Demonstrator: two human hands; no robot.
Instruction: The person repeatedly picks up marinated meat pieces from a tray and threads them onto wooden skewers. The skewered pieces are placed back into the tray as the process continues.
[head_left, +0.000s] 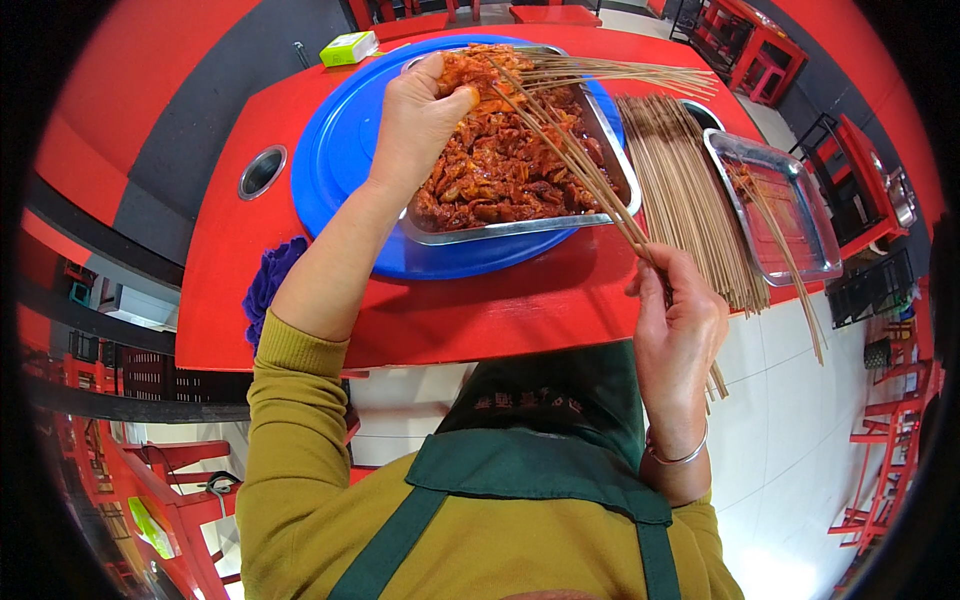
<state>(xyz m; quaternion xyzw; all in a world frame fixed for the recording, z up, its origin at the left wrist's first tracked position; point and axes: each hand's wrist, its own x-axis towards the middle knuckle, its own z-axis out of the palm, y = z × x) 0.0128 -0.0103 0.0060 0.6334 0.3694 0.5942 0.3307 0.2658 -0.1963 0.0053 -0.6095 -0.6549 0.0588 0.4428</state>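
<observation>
My left hand (427, 112) is at the far left corner of a metal tray (517, 223), its thumb and fingers pinching a piece of red-sauced meat (466, 71). Sauce stains the thumb tip. Several bamboo skewers (592, 180) are gripped in my right hand (679, 322) by their lower part. They slant over the tray, with their tips up by the pinched piece; whether they pierce it I cannot tell. Marinated meat pieces (510, 169) fill the tray. More skewers (630, 71) lie over its far edge, their meat ends by my left hand.
Under the tray is a blue round lid (330, 150) on a red table (465, 315). Rows of bare skewers (682, 202) lie at the right, beside a second metal tray (795, 202) holding a few skewers. A purple cloth (274, 281) and a tissue pack (349, 49) are at the left.
</observation>
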